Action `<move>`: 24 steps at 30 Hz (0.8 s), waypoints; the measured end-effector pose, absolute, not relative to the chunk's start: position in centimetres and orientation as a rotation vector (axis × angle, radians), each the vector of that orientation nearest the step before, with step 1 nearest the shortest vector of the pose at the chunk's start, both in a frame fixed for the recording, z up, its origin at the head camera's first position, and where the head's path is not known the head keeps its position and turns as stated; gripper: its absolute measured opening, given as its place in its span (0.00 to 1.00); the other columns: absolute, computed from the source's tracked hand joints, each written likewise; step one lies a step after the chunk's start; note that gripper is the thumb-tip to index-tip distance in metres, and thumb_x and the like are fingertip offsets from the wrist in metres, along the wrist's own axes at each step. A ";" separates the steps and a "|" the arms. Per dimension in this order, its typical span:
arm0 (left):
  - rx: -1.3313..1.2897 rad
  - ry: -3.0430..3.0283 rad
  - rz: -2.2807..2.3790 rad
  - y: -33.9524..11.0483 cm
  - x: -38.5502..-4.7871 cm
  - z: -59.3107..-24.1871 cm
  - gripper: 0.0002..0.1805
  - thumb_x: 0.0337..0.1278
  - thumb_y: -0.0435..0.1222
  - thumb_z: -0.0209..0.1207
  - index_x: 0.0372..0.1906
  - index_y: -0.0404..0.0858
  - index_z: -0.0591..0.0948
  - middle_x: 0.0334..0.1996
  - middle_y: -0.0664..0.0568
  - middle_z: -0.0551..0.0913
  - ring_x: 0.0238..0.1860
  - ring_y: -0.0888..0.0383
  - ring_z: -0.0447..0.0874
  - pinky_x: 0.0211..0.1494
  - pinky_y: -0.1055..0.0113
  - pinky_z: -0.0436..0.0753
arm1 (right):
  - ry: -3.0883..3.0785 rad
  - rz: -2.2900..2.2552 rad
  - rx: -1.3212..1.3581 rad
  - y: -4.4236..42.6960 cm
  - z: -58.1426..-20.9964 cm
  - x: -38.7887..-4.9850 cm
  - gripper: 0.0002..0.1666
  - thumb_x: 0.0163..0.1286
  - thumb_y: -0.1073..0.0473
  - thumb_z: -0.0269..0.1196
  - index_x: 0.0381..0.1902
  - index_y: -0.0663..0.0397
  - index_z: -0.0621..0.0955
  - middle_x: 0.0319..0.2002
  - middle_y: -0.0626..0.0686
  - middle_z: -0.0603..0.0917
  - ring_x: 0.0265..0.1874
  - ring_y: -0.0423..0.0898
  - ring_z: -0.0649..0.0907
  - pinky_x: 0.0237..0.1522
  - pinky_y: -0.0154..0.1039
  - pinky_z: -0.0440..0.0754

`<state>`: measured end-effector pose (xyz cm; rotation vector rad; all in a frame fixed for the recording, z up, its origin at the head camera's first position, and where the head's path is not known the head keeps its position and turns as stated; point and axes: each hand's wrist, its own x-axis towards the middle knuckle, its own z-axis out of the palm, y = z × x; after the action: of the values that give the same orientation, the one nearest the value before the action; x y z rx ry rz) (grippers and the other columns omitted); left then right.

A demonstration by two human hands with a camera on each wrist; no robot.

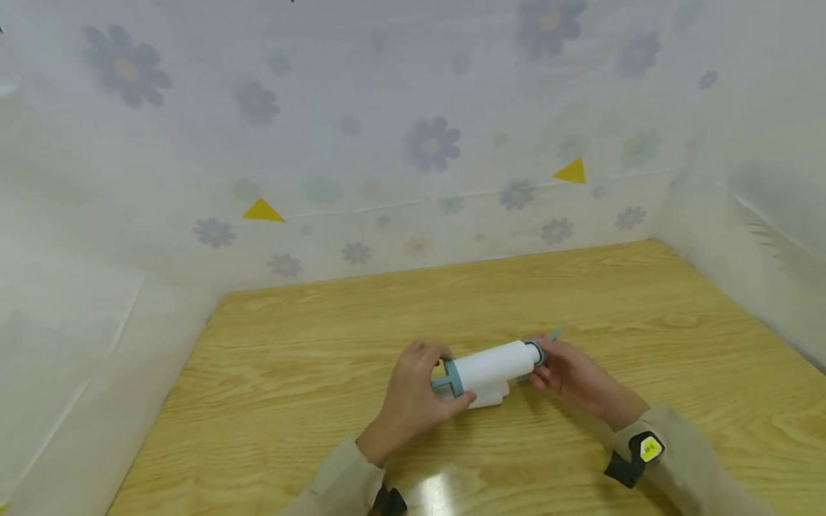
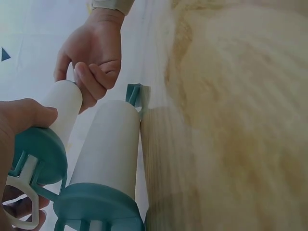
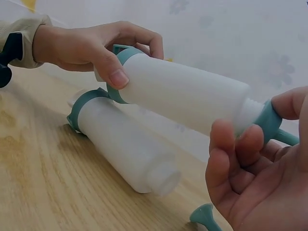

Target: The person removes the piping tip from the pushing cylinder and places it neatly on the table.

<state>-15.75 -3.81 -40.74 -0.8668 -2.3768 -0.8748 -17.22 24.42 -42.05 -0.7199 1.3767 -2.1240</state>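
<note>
My left hand point(image 1: 413, 394) grips one end of a white plastic tube point(image 1: 493, 367), its thumb and fingers around the teal collar point(image 1: 454, 378). At the tube's other end, my right hand point(image 1: 577, 376) pinches a teal nozzle cap point(image 3: 268, 121) at the narrow neck; white threads show beside it. Below lies a second white tube point(image 3: 127, 144) on the wooden table, its narrow neck bare and a teal collar point(image 2: 96, 207) at its other end. In the left wrist view a white ring handle point(image 2: 24, 192) sticks out behind the held tube's collar.
Another teal nozzle piece point(image 3: 206, 215) lies on the wooden table point(image 1: 290, 416) near the second tube's bare neck. A flower-patterned white sheet point(image 1: 361, 143) hangs behind the table, and plain white sheeting point(image 1: 71, 344) stands along its sides. Two yellow triangles point(image 1: 262, 211) mark the back sheet.
</note>
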 end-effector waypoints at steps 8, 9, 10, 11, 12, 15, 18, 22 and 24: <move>-0.915 -2.349 -0.810 -4.4 -14.4 -40.8 0.28 0.29 0.48 0.77 0.38 0.43 0.77 0.30 0.57 0.83 0.31 0.64 0.69 0.38 0.70 0.69 | 1.438 -2.081 -0.711 24.3 -42.4 -15.6 0.26 0.80 0.59 0.27 0.48 0.47 0.76 0.27 0.40 0.73 0.23 0.40 0.64 0.28 0.37 0.59; -0.922 -2.349 -0.799 -4.5 -14.2 -40.8 0.28 0.29 0.48 0.78 0.38 0.43 0.77 0.30 0.57 0.83 0.31 0.64 0.70 0.38 0.71 0.69 | 1.439 -2.073 -0.705 24.3 -42.5 -15.4 0.26 0.80 0.59 0.27 0.48 0.47 0.76 0.27 0.39 0.73 0.23 0.41 0.62 0.27 0.36 0.59; -0.933 -2.348 -0.785 -4.6 -14.0 -40.9 0.28 0.28 0.48 0.78 0.38 0.43 0.77 0.31 0.57 0.83 0.32 0.64 0.70 0.37 0.71 0.69 | 1.438 -2.068 -0.698 24.3 -42.5 -15.2 0.26 0.79 0.59 0.28 0.49 0.47 0.76 0.27 0.39 0.73 0.23 0.42 0.61 0.27 0.37 0.58; -0.945 -2.347 -0.771 -4.7 -13.8 -40.9 0.28 0.28 0.48 0.78 0.38 0.43 0.77 0.31 0.57 0.83 0.33 0.63 0.72 0.37 0.71 0.70 | 1.447 -2.062 -0.701 24.3 -42.6 -14.9 0.27 0.79 0.60 0.27 0.50 0.47 0.76 0.27 0.39 0.73 0.23 0.42 0.61 0.26 0.37 0.57; -0.958 -2.348 -0.759 -4.8 -13.6 -40.9 0.28 0.28 0.48 0.78 0.38 0.43 0.77 0.32 0.57 0.83 0.33 0.63 0.72 0.37 0.71 0.71 | 1.450 -2.057 -0.705 24.3 -42.7 -14.7 0.27 0.79 0.60 0.27 0.50 0.48 0.75 0.27 0.40 0.72 0.22 0.43 0.60 0.25 0.38 0.56; -0.999 -2.357 -0.729 -5.1 -13.0 -40.9 0.28 0.28 0.48 0.77 0.38 0.42 0.77 0.33 0.56 0.82 0.36 0.63 0.74 0.40 0.68 0.74 | 1.489 -2.029 -0.691 24.2 -43.0 -14.1 0.26 0.79 0.60 0.27 0.48 0.49 0.75 0.26 0.40 0.70 0.22 0.44 0.58 0.24 0.37 0.53; -1.025 -2.371 -0.738 -5.4 -12.6 -40.9 0.29 0.27 0.47 0.78 0.38 0.42 0.76 0.34 0.55 0.81 0.37 0.62 0.75 0.41 0.69 0.76 | 1.481 -2.023 -0.705 24.0 -43.3 -13.8 0.26 0.79 0.61 0.27 0.45 0.49 0.74 0.26 0.42 0.69 0.21 0.44 0.57 0.21 0.37 0.50; -1.046 -2.377 -0.748 -5.6 -12.2 -40.9 0.30 0.26 0.47 0.78 0.37 0.41 0.75 0.35 0.54 0.81 0.37 0.61 0.77 0.39 0.73 0.78 | 1.455 -2.026 -0.697 23.8 -43.5 -13.5 0.24 0.79 0.60 0.27 0.46 0.48 0.73 0.27 0.41 0.70 0.21 0.42 0.59 0.21 0.36 0.51; -1.063 -2.379 -0.730 -5.8 -12.1 -41.0 0.31 0.26 0.48 0.78 0.37 0.41 0.74 0.35 0.55 0.81 0.36 0.62 0.77 0.37 0.76 0.77 | 1.458 -2.023 -0.670 23.8 -43.6 -13.4 0.24 0.79 0.60 0.28 0.47 0.48 0.73 0.27 0.40 0.71 0.22 0.41 0.61 0.22 0.34 0.53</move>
<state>-12.13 -5.78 -40.95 -1.0629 -2.3794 -0.7299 -13.38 23.82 -43.56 -0.6696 1.4582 -2.0228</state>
